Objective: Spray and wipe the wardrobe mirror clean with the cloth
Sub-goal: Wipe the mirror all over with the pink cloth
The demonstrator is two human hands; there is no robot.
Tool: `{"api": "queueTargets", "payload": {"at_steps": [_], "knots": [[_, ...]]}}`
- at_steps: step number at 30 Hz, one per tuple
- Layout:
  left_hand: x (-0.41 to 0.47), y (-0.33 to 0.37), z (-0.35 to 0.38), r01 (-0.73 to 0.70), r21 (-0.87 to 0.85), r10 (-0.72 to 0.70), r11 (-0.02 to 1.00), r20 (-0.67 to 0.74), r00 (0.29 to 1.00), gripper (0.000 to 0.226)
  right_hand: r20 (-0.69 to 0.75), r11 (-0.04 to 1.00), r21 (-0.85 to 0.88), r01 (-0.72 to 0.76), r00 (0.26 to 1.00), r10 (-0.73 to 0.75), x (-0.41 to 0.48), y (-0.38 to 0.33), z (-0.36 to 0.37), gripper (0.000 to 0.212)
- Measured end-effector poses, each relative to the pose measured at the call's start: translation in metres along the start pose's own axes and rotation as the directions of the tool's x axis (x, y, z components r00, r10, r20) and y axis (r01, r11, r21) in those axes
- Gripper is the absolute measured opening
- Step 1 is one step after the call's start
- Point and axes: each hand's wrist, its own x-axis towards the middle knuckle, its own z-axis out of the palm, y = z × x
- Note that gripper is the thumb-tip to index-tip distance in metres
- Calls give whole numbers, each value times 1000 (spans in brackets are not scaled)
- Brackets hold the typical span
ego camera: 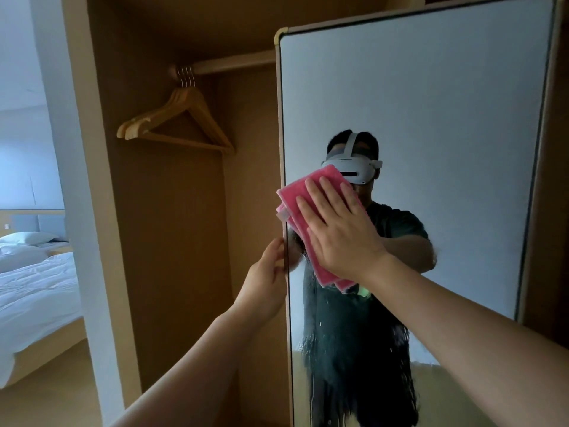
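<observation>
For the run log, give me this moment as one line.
stage: wiping | right hand: flat, pressing pink cloth on mirror | left hand: gripping mirror edge | wet streaks: lower glass

Wooden hangers [177,124]; white bed [34,291].

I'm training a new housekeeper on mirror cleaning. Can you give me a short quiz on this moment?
1. True or false: the right hand presses the pink cloth flat against the mirror.
2. What does the left hand grip? A) a spray bottle B) the mirror's edge C) a phone
3. What hangs on the rail inside the wardrobe?
Key: 1 true; 2 B; 3 wooden hangers.
</observation>
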Motion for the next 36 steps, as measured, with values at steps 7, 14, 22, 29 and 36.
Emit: {"api": "queueTargets", "payload": {"at_steps": [7,14,22,29,36], "knots": [[-19,-26,9,47,-19,-45,999,98,994,51,0,1000,-13,-17,1000,17,-2,-5,3,57],[-27,-30,14,65,-142,-43,988,155,987,58,11,999,-37,-15,1000,16,-2,-4,3,57],[-31,-35,12,62,-158,-30,986,199,980,66,6,996,-41,-74,997,74,-8,-15,13,60],[-34,-34,14,19,-218,23,976,189,982,65,-22,991,2,-133,991,133,-46,-61,39,65],[-33,-40,11,37,-250,9,968,182,983,56,-3,994,-15,-110,994,110,-92,-89,56,68]]}}
